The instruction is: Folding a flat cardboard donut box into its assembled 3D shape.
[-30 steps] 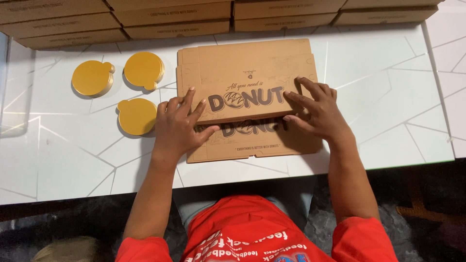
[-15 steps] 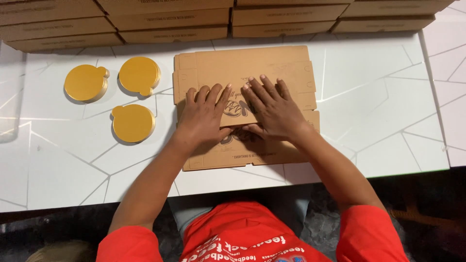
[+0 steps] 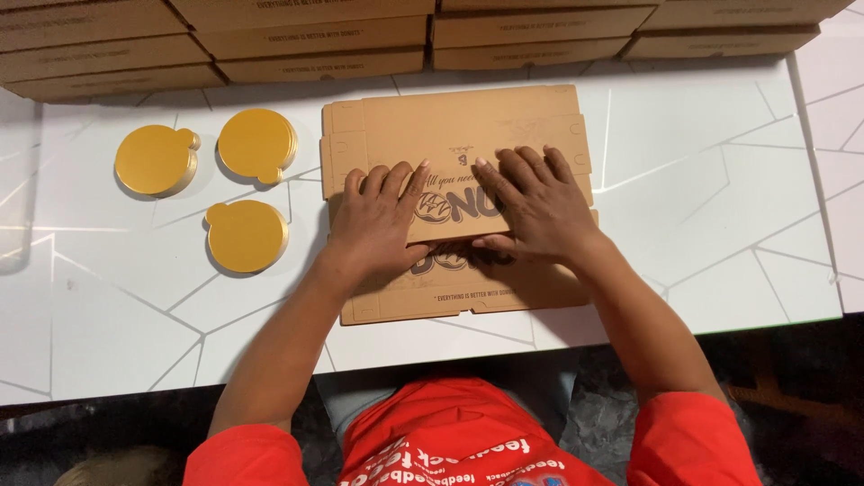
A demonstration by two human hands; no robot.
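Head camera: a flat brown cardboard box (image 3: 459, 135) lies on a white table (image 3: 720, 225), pressed under both palms.
Left hand (image 3: 378, 220) and right hand (image 3: 540, 207) rest flat, fingers slightly spread. Three gold discs (image 3: 247, 236) sit left; stacked boxes (image 3: 315, 40) line the far edge.

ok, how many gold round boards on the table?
3, all left of the flat cardboard box: far-left disc, upper disc, lower disc. Some look stacked, so more may hide underneath.
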